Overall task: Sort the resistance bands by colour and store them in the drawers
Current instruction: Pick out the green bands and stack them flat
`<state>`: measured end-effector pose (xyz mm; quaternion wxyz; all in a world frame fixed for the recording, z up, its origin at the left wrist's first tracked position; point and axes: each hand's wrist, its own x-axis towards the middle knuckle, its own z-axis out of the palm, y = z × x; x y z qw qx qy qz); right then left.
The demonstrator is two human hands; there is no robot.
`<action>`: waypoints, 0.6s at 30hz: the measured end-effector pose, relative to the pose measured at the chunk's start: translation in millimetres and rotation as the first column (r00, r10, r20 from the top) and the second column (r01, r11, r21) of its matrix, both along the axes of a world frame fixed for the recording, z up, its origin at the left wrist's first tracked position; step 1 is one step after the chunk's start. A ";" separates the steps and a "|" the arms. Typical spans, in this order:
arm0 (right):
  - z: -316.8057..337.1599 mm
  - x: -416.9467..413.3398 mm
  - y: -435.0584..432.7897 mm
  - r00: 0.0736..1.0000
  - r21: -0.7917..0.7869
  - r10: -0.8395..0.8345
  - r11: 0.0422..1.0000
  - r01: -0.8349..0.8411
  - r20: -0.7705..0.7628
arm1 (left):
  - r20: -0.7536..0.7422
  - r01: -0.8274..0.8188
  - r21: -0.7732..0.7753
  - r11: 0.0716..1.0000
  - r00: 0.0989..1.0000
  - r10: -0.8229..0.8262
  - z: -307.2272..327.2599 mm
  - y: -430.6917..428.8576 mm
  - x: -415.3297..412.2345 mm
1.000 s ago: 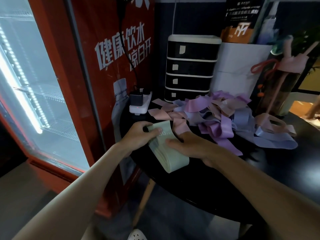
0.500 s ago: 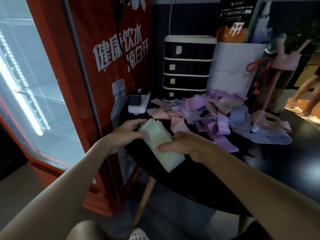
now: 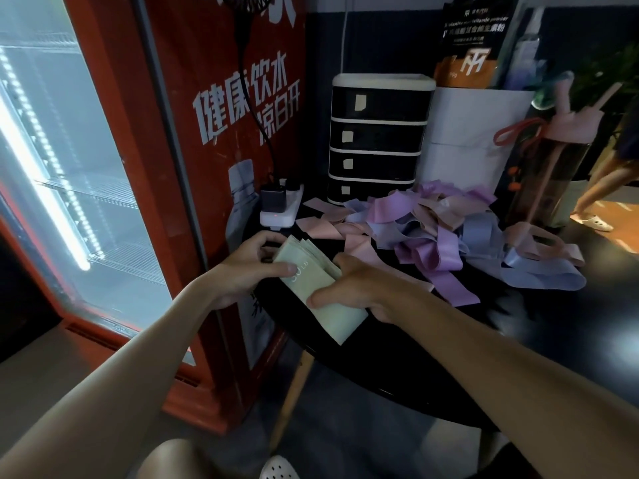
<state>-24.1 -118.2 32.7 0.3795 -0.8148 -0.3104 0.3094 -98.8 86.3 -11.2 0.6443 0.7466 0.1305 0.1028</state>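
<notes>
While the stack of green bands lies at the near left edge of the black table, both hands hold it. The left hand curls its fingers round the far end, with the thumb pressed on top. The right hand pinches the right side, thumb on top, the other fingers hidden. The pile of pink, purple and blue bands lies near the far edge, before the closed drawers.

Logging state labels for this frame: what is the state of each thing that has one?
green resistance bands: stacked, gripped by both hands
left hand: grips the stack's far end
right hand: grips its near part
drawer unit: all four drawers shut
pink, purple and blue bands: loose unsorted pile
power strip: adapter plugged in, light on
fridge: lit
</notes>
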 end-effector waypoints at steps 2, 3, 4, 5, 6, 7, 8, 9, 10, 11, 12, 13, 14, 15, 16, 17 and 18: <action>0.6 -1.4 0.2 1.000 0.016 0.000 1.000 0.000 0.003 | -0.004 0.013 -0.026 1.000 1.000 -0.013 2.4 1.2 -4.6; 1.4 -2.7 -0.6 1.000 0.024 0.005 1.000 -0.006 0.009 | -0.007 0.020 -0.026 0.999 1.000 -0.020 3.4 1.8 -6.7; 2.7 -4.1 -2.2 1.000 0.031 0.011 0.999 -0.012 0.023 | -0.008 0.028 -0.024 0.999 1.000 -0.028 4.4 2.2 -8.4; 5.0 -5.8 -4.4 0.999 0.036 0.020 0.999 -0.021 0.045 | -0.008 0.037 -0.025 0.999 0.999 -0.038 5.0 2.3 -9.2; 7.7 -6.7 -7.4 0.996 0.032 0.036 0.999 -0.038 0.084 | -0.010 0.047 -0.028 0.999 0.999 -0.047 5.6 1.7 -9.6; 11.6 -7.5 -11.4 0.988 0.019 0.057 0.998 -0.061 0.145 | -0.010 0.058 -0.030 0.998 0.998 -0.058 6.3 -0.1 -9.6; 16.5 -6.8 -15.8 0.969 -0.012 0.084 0.996 -0.083 0.231 | -0.007 0.071 -0.033 0.997 0.997 -0.071 6.9 -2.6 -9.5; 22.2 -5.2 -20.9 0.940 -0.053 0.109 0.994 -0.097 0.324 | 0.002 0.090 -0.033 0.995 0.996 -0.090 7.3 -6.8 -9.3; 27.3 -2.0 -27.2 0.902 -0.099 0.136 0.990 -0.104 0.410 | 0.014 0.110 -0.022 0.994 0.994 -0.110 7.2 -12.5 -8.6; 30.9 1.4 -33.7 0.864 -0.145 0.162 0.984 -0.104 0.477 | 0.030 0.127 0.012 0.992 0.991 -0.127 6.1 -19.3 -7.1; 31.9 5.0 -40.4 0.832 -0.184 0.183 0.978 -0.100 0.523 | 0.042 0.132 0.064 0.989 0.990 -0.135 4.3 -27.3 -5.0; 30.8 7.0 -47.4 0.805 -0.221 0.205 0.971 -0.095 0.556 | 0.046 0.130 0.132 0.983 0.989 -0.137 2.2 -35.6 -2.9; 27.1 8.3 -54.0 0.778 -0.273 0.235 0.958 -0.086 0.583 | 0.041 0.130 0.216 0.968 0.989 -0.142 0.2 -43.6 -0.8; 21.2 8.7 -59.7 0.743 -0.342 0.282 0.937 -0.076 0.607 | 0.029 0.136 0.308 0.942 0.988 -0.152 -2.9 -49.8 1.2; 13.4 9.6 -63.9 0.704 -0.410 0.337 0.909 -0.070 0.626 | 0.011 0.150 0.384 0.911 0.986 -0.166 -6.7 -53.5 3.1; 5.4 11.2 -67.2 0.670 -0.453 0.376 0.889 -0.066 0.640 | -0.007 0.170 0.432 0.886 0.983 -0.185 -9.6 -56.1 4.7; -1.7 14.0 -69.1 0.653 -0.470 0.393 0.880 -0.064 0.648 | -0.026 0.192 0.461 0.866 0.979 -0.203 -11.9 -56.9 6.0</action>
